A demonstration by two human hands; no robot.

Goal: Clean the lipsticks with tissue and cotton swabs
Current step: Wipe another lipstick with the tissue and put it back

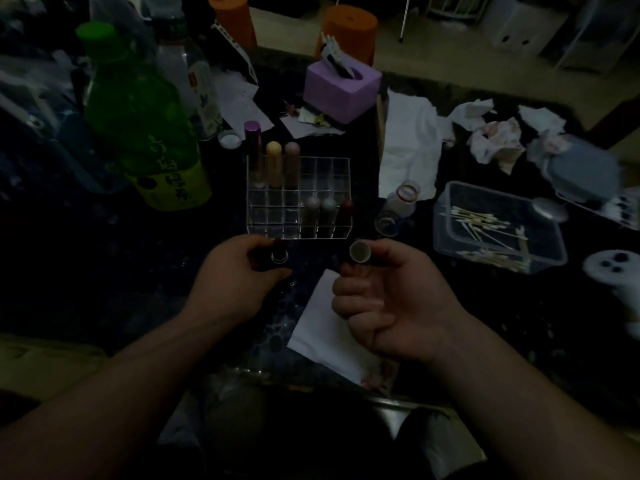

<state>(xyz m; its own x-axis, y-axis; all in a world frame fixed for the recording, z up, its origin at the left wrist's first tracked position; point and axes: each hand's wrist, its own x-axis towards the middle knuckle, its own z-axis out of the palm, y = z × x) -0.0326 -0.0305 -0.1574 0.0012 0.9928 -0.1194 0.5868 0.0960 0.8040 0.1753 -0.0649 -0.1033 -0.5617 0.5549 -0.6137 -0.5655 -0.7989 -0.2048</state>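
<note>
My left hand (235, 278) grips an uncapped dark lipstick (279, 252), its reddish tip pointing up and away. My right hand (388, 303) holds the lipstick's cap (360, 252) between thumb and fingers, open end facing the camera. The two hands are a little apart, just in front of a clear acrylic organiser (299, 199) holding several lipsticks. A white tissue (325, 327) lies flat on the dark table under my right hand. A clear tub of cotton swabs (498, 230) stands to the right. The scene is dim.
A green bottle (138, 119) and clear bottles stand at the left. A purple tissue box (341, 86) sits behind the organiser. Used crumpled tissues (495, 140) and a flat tissue (407, 143) lie at the back right. A small glass bottle (398, 209) stands beside the organiser.
</note>
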